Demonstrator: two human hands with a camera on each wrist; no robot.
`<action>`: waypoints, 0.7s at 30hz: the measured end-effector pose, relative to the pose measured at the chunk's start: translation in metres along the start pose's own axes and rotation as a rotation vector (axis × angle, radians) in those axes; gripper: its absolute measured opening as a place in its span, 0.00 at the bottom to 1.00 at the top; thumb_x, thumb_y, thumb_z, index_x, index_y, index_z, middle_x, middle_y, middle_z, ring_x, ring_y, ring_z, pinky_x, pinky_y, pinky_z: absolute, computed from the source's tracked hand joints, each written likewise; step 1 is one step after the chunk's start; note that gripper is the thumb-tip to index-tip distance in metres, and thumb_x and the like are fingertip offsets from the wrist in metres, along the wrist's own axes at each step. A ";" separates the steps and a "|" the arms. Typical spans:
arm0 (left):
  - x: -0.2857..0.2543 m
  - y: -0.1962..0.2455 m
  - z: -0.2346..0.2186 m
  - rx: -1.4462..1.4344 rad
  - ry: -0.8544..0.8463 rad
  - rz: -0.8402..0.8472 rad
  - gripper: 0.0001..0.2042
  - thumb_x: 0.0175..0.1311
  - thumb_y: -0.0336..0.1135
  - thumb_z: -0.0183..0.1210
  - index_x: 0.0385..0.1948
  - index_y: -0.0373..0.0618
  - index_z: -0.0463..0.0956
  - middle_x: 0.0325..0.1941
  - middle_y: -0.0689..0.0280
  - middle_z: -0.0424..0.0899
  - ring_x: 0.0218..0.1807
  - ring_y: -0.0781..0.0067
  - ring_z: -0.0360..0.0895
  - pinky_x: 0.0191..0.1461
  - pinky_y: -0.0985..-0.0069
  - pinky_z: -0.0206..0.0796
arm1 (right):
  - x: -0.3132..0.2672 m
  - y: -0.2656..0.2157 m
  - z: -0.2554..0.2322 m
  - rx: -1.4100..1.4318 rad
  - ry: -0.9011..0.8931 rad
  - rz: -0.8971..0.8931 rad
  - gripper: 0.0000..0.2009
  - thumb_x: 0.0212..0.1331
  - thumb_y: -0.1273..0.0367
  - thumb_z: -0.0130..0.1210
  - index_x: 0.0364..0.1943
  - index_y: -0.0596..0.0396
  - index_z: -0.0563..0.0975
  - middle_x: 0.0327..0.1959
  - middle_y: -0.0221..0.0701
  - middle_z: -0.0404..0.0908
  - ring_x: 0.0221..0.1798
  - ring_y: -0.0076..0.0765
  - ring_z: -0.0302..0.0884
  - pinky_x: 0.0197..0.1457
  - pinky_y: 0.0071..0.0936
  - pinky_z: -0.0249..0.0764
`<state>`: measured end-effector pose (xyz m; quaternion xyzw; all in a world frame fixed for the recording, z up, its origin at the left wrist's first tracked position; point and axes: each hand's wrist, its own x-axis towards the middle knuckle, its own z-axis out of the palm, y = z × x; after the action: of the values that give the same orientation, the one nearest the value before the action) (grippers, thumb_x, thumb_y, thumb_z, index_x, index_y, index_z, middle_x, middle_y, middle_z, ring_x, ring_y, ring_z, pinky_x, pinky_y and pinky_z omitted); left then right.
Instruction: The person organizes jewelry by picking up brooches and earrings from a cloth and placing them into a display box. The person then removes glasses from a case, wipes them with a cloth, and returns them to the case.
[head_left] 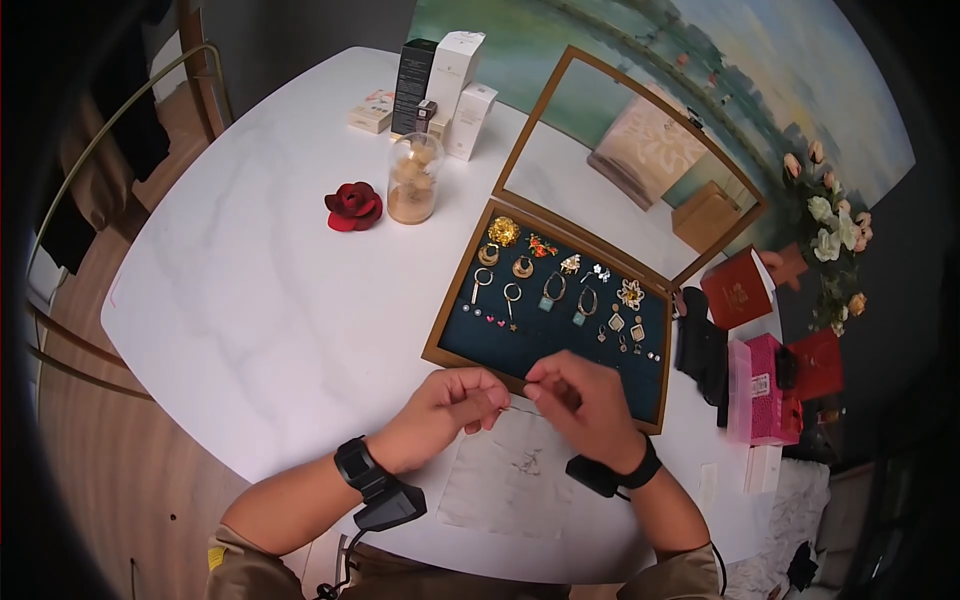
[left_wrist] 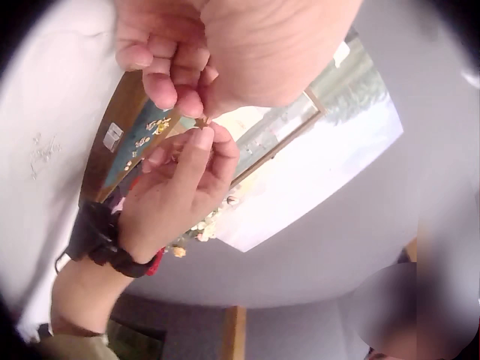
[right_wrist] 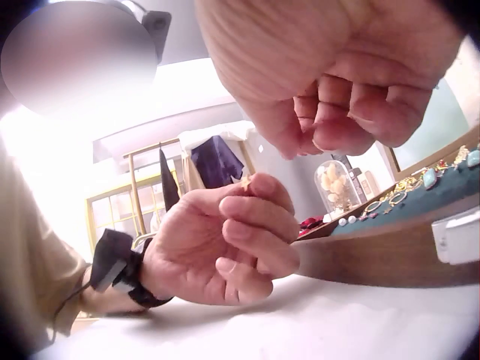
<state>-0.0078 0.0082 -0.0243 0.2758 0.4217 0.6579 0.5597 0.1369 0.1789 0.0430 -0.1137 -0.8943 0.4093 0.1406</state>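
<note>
My left hand (head_left: 440,415) pinches a tiny gold star earring (right_wrist: 245,182) between thumb and forefinger. Beside it, my right hand (head_left: 597,410) has its fingers curled, thumb and forefinger tips close together; nothing shows between them. Both hands are raised over the near edge of a wooden jewelry case (head_left: 432,352) lined in dark green. Several pairs of earrings sit on the lining, among them hoops, blue-stone drops (head_left: 552,290) and a gold flower piece (head_left: 504,231). One small gold star stud (head_left: 513,327) is in the lower row. Under my hands, a pale cloth (head_left: 500,490) bears a few fine silvery pieces (head_left: 527,462).
The case's glass lid (head_left: 530,115) stands raised behind it. At the back are upright cosmetic boxes (head_left: 455,65), a clear dome (head_left: 414,175) and a red fabric flower (head_left: 353,207). On the right stand a pink box (head_left: 770,390) and a red box (head_left: 737,290).
</note>
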 end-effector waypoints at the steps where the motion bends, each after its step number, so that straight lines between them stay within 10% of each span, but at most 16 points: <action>1: 0.000 -0.001 -0.002 -0.091 -0.013 -0.061 0.07 0.78 0.35 0.56 0.40 0.43 0.80 0.33 0.71 0.79 0.35 0.82 0.73 0.42 0.82 0.63 | -0.004 -0.005 0.003 -0.055 -0.002 -0.071 0.06 0.63 0.75 0.64 0.41 0.57 0.79 0.31 0.29 0.83 0.23 0.23 0.78 0.27 0.23 0.73; 13: 0.001 -0.003 -0.004 -0.276 -0.032 -0.140 0.07 0.78 0.37 0.58 0.43 0.43 0.80 0.33 0.73 0.79 0.35 0.84 0.72 0.44 0.82 0.66 | -0.014 -0.009 0.024 -0.320 0.109 -0.362 0.08 0.60 0.71 0.67 0.41 0.51 0.80 0.30 0.29 0.80 0.26 0.35 0.82 0.28 0.29 0.76; 21: 0.000 -0.006 -0.001 -0.280 0.012 -0.033 0.08 0.78 0.38 0.58 0.42 0.44 0.80 0.34 0.74 0.79 0.34 0.86 0.70 0.42 0.83 0.63 | -0.019 -0.009 0.039 0.043 0.086 -0.051 0.05 0.67 0.73 0.64 0.36 0.61 0.82 0.25 0.30 0.84 0.23 0.15 0.78 0.26 0.19 0.71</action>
<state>-0.0053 0.0080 -0.0296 0.1842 0.3338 0.7024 0.6010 0.1407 0.1404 0.0225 -0.1054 -0.8811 0.4194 0.1916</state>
